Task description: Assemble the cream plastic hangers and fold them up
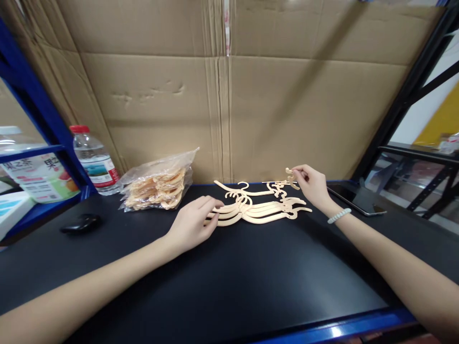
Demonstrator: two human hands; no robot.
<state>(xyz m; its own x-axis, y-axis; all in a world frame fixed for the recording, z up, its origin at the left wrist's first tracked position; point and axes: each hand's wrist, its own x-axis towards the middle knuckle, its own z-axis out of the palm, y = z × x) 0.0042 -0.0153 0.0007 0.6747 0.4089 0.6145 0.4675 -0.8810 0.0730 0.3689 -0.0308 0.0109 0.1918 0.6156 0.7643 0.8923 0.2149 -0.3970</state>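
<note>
Several cream plastic hangers (263,211) lie overlapped in a row on the black table (229,286). My left hand (195,222) is closed on the left ends of the hangers, thumb and fingers pinching there. At the right, my right hand (311,184) pinches a small cream plastic piece (291,177), raised just above the back of the row. Behind the row, another cream hanger (258,193) lies near the table's back edge, with small hooked pieces around its right end. A clear plastic bag (156,184) full of cream pieces rests left of the hangers.
At the left are a black mouse (81,223), a water bottle (96,162) with a red cap and a printed carton (41,177). A dark phone (355,198) lies beyond my right wrist. Cardboard (304,105) stands upright along the table's back.
</note>
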